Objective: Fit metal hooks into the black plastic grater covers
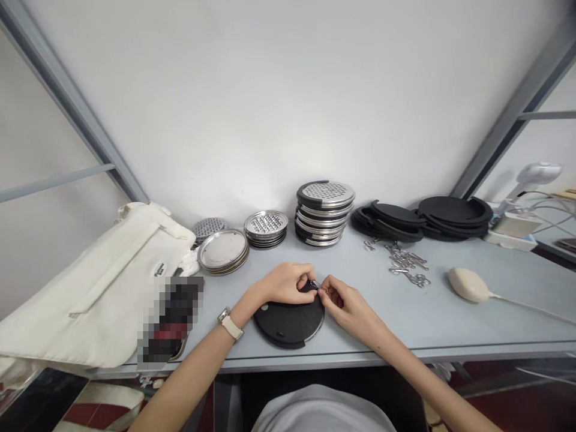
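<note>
A round black cover [290,324] with a metal rim showing along its right side lies flat on the table in front of me. At its far right edge, my left hand [288,285] has thumb and forefinger closed in a pinch by a small metal wire clip [317,284]. My right hand [344,303] comes from the other side, its fingertips pinched on the same clip. The fingers partly hide the clip, and whether it is attached to the cover I cannot tell. Several similar loose wire clips [407,261] lie in a pile to the right.
Behind the hands stand a tall stack of black-edged grater discs [326,210], bare grater discs [266,225] and flat metal discs [222,249]. Black covers [452,216] are piled at the back right. A cream corded device [468,285] lies right; a white bag [99,282] lies left.
</note>
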Demonstrator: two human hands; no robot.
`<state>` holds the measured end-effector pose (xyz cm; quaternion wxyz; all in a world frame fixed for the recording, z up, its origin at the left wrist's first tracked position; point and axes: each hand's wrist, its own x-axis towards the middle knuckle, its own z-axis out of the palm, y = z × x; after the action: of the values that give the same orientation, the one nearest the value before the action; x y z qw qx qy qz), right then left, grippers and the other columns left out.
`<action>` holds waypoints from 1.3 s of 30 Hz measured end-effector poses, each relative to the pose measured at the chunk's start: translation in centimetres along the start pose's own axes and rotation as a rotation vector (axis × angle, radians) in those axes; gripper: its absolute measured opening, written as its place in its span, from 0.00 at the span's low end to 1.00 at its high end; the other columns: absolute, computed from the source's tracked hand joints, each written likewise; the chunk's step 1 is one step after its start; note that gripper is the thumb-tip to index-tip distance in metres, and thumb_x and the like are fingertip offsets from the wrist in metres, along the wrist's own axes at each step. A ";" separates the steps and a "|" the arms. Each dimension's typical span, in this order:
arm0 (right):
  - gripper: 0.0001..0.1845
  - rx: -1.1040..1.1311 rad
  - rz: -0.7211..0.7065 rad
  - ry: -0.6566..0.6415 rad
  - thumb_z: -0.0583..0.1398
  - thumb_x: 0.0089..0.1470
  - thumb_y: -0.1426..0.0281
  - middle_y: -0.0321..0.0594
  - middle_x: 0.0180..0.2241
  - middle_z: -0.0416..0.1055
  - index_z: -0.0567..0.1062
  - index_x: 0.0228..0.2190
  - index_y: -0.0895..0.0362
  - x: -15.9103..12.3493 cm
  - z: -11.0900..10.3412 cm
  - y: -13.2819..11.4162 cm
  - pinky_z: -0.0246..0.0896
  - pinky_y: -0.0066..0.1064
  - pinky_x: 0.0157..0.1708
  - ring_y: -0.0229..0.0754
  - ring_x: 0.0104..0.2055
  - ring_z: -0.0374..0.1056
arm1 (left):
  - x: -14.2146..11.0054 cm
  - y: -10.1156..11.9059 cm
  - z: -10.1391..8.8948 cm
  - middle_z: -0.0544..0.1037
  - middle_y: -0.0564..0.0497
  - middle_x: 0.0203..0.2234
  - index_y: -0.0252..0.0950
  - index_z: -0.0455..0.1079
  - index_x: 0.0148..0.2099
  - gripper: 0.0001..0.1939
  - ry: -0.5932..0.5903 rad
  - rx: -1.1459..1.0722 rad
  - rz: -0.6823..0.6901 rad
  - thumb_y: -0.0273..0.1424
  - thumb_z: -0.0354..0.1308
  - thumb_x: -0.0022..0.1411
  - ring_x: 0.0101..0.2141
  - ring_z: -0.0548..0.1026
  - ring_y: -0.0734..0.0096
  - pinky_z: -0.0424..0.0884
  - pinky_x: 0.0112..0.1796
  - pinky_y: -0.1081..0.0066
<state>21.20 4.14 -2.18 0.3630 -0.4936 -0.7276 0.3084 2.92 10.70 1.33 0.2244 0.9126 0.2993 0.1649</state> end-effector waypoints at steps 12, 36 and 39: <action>0.11 -0.144 -0.028 -0.004 0.45 0.61 0.68 0.34 0.25 0.62 0.59 0.27 0.53 0.0 0.1 0.4 0.53 0.30 0.29 0.38 0.27 0.59 | 0.1 0.0 0.0 0.65 0.61 0.20 0.37 0.63 0.36 0.10 -0.002 -0.007 0.013 0.31 0.60 0.52 0.22 0.63 0.79 0.58 0.27 0.77; 0.14 -0.203 -0.031 -0.028 0.44 0.63 0.66 0.35 0.26 0.62 0.57 0.26 0.53 0.1 0.3 0.7 0.53 0.31 0.30 0.40 0.28 0.59 | -0.1 0.5 0.1 0.68 0.56 0.24 0.38 0.60 0.33 0.06 0.022 0.356 0.171 0.33 0.54 0.59 0.24 0.65 0.74 0.55 0.26 0.73; 0.14 -0.194 -0.034 -0.029 0.44 0.63 0.66 0.35 0.26 0.62 0.58 0.26 0.53 0.0 0.2 0.6 0.53 0.31 0.31 0.40 0.28 0.60 | -0.1 0.7 0.0 0.69 0.55 0.25 0.38 0.60 0.34 0.05 0.015 0.394 0.173 0.33 0.53 0.60 0.25 0.66 0.73 0.55 0.26 0.73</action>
<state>21.30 4.33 -2.81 0.3078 -0.5095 -0.7677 0.2373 3.15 10.13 1.61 0.0244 0.9600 0.2478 0.1284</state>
